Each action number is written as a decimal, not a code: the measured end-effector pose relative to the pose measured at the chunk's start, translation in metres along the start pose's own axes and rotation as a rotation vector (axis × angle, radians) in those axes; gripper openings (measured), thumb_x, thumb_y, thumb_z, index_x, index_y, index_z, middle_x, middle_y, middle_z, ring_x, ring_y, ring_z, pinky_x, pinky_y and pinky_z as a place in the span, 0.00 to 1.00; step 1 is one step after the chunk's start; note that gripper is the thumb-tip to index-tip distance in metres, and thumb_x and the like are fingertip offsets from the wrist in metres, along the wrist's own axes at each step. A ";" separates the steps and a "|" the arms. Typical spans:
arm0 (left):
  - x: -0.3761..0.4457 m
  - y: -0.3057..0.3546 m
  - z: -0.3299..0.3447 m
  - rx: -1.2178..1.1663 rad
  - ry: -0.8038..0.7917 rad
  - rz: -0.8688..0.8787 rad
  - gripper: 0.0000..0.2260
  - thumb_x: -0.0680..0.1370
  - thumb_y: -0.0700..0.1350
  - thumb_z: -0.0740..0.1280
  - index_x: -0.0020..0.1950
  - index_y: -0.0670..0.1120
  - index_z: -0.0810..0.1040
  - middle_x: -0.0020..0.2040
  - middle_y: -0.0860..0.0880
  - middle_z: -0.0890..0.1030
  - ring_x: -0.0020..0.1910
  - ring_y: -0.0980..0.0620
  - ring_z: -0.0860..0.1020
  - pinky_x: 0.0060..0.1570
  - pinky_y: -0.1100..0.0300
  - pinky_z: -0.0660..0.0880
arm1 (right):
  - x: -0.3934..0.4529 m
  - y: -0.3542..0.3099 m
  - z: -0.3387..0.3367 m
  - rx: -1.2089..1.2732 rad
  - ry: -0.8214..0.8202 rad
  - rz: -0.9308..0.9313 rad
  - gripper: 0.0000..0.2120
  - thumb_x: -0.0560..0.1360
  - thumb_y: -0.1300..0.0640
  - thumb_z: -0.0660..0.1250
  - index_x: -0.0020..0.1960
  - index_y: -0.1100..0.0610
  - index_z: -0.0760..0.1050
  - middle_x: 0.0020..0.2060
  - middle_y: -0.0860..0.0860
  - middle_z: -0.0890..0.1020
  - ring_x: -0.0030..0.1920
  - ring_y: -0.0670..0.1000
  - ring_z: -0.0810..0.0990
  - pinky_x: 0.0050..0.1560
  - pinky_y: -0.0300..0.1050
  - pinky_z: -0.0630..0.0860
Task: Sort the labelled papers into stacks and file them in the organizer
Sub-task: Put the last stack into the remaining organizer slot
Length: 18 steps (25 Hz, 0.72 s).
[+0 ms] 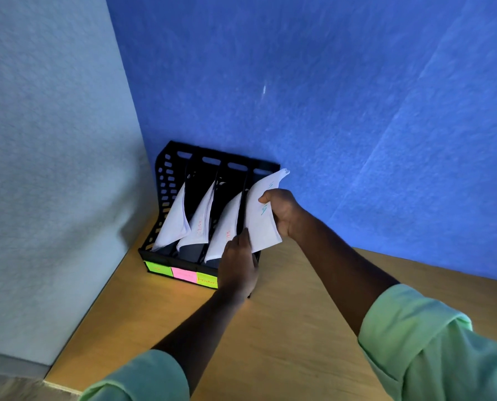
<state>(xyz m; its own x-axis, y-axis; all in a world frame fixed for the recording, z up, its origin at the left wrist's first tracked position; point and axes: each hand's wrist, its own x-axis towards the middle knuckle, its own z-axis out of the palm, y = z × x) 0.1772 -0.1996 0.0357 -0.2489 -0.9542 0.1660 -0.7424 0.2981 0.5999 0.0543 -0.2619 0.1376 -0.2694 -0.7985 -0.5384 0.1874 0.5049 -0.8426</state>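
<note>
Right hand (282, 212) curled round white paper stack (263, 218), long axis up-down, over black perforated plastic organizer (166, 180). Left hand (238, 266) pinching stack's lower edge.

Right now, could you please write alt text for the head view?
A right hand holds a paper stack at the last slot of a black organizer on a wooden desk; the left hand touches its front. Three other slots hold papers.
</note>
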 end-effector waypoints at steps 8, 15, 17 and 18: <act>0.008 -0.009 0.007 0.012 -0.101 -0.063 0.19 0.75 0.33 0.63 0.65 0.43 0.70 0.54 0.42 0.81 0.54 0.42 0.80 0.51 0.50 0.78 | 0.019 0.035 0.004 -0.502 0.105 -0.133 0.06 0.75 0.64 0.65 0.51 0.64 0.73 0.44 0.58 0.76 0.42 0.55 0.76 0.38 0.43 0.70; 0.001 -0.014 0.004 0.040 -0.075 -0.007 0.21 0.78 0.44 0.67 0.70 0.45 0.68 0.59 0.45 0.78 0.58 0.46 0.78 0.54 0.53 0.78 | 0.033 0.073 0.009 -0.561 0.182 -0.039 0.02 0.76 0.65 0.60 0.48 0.60 0.69 0.38 0.52 0.69 0.35 0.49 0.68 0.35 0.43 0.65; -0.001 -0.017 0.001 0.033 -0.053 0.007 0.19 0.78 0.43 0.68 0.69 0.45 0.71 0.59 0.45 0.79 0.57 0.46 0.79 0.54 0.55 0.76 | 0.034 0.081 0.009 -0.493 0.185 -0.030 0.09 0.77 0.63 0.62 0.56 0.64 0.72 0.44 0.56 0.75 0.41 0.52 0.74 0.40 0.44 0.69; -0.001 -0.018 -0.001 0.029 -0.046 0.016 0.18 0.78 0.43 0.68 0.68 0.45 0.73 0.58 0.45 0.80 0.57 0.46 0.79 0.54 0.55 0.76 | 0.033 0.083 0.008 -0.453 0.189 -0.031 0.12 0.77 0.62 0.63 0.59 0.65 0.74 0.48 0.59 0.78 0.46 0.55 0.78 0.42 0.46 0.70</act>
<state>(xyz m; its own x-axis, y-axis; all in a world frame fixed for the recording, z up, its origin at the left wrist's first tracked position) 0.1911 -0.2042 0.0255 -0.2893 -0.9471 0.1389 -0.7557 0.3150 0.5742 0.0681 -0.2488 0.0500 -0.4426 -0.7633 -0.4706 -0.2422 0.6071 -0.7568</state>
